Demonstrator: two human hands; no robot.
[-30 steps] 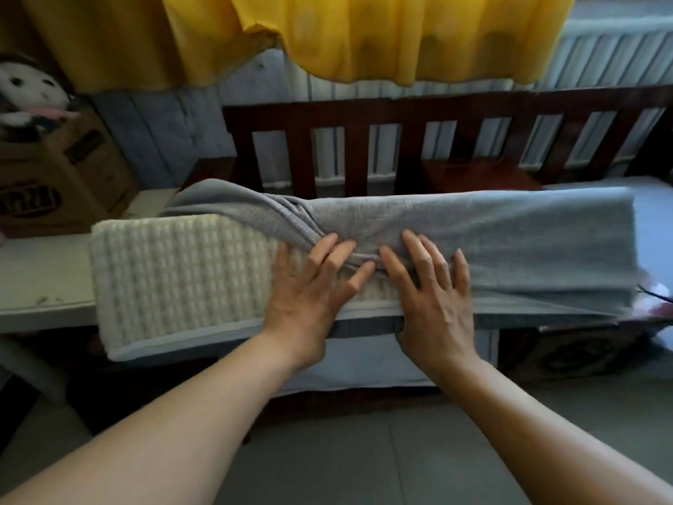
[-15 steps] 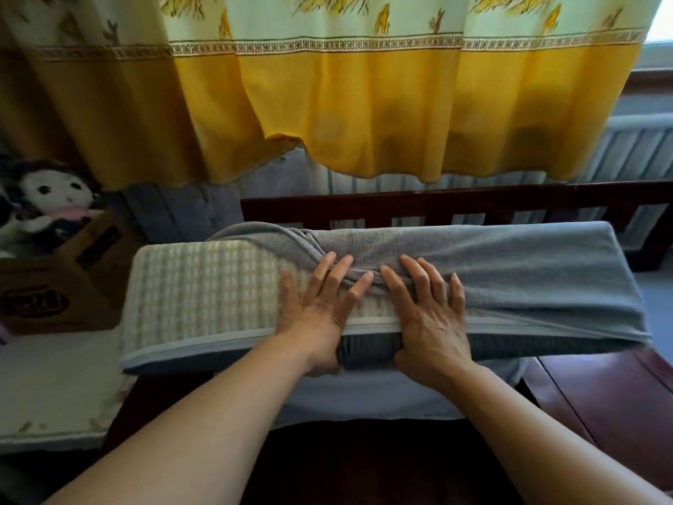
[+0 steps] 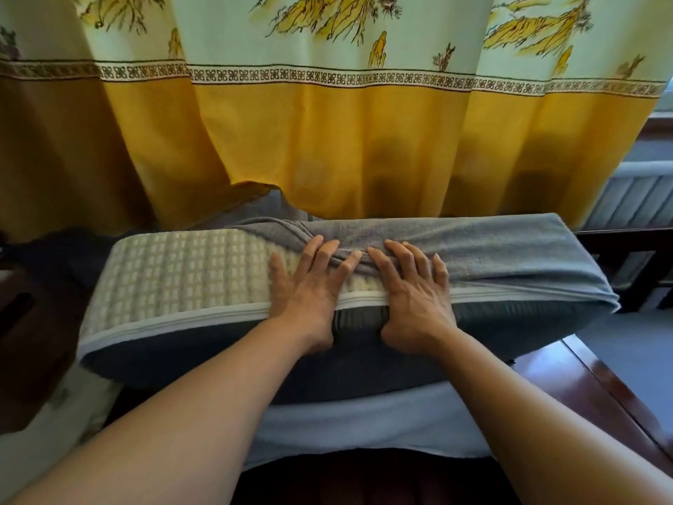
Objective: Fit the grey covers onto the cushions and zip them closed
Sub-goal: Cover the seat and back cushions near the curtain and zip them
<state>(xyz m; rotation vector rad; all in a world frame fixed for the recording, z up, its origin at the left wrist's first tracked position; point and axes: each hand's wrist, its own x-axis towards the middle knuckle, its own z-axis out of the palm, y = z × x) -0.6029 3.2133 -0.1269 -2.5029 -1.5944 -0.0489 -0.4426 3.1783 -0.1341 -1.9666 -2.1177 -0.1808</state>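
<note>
Yellow-bordered curtain [image 3: 327, 140] hung behind; dark wooden bench [image 3: 582, 388] seen near right. Cushion [image 3: 182, 278] held across middle, grey cover [image 3: 491, 256] drawn over right half. Bunched cover edge gripped by left hand [image 3: 309, 286] and right hand [image 3: 411, 289], fingers curled.

The bunched grey fabric cover [image 3: 473, 249] hides the right half of the cream woven-top cushion [image 3: 182, 271]. Both thumbs lie tucked under its front edge. The yellow patterned curtain [image 3: 327, 140] conceals the wall behind.
</note>
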